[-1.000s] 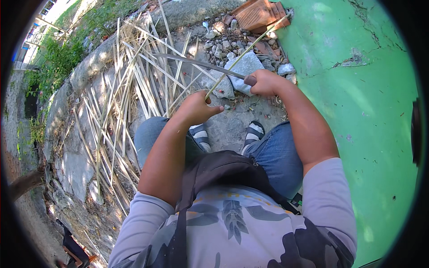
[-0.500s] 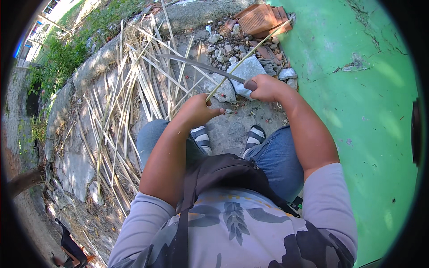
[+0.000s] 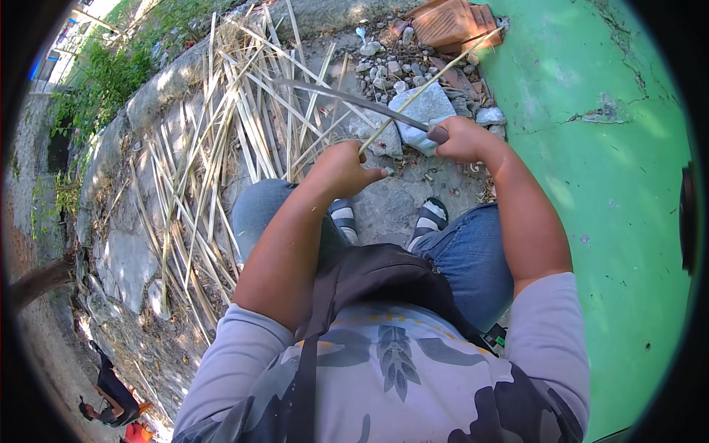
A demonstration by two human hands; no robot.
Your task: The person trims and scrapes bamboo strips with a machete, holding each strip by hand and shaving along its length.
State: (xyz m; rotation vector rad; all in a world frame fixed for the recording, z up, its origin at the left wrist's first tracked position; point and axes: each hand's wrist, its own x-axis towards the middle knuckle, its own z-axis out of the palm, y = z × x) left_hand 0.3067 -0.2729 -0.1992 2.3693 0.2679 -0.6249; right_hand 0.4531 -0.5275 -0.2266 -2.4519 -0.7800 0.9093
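Note:
My left hand point(image 3: 346, 168) is closed around the lower end of a long, thin bamboo strip point(image 3: 447, 70), its thumb stretched out to the right. The strip slants up and away to the right, toward the broken tiles. In my right hand point(image 3: 467, 140) is the handle of a machete point(image 3: 336, 94), gripped in a fist. Its long dark blade points to the far left and crosses the strip between my two hands; whether blade and strip touch, I cannot tell. Under the blade's tip lies a loose heap of pale split strips point(image 3: 251, 118).
Pale stone blocks point(image 3: 422, 112), small rubble point(image 3: 388, 74) and broken orange tiles point(image 3: 450, 28) lie ahead. Cracked green-painted floor point(image 3: 591, 184) stretches along the right. Plants point(image 3: 111, 74) grow at the far left; a person point(image 3: 114, 391) is at the lower left.
The whole view has shifted slightly, so the scene sits further right. My hands keep their grips on the strip and machete. More of the person at the lower left shows.

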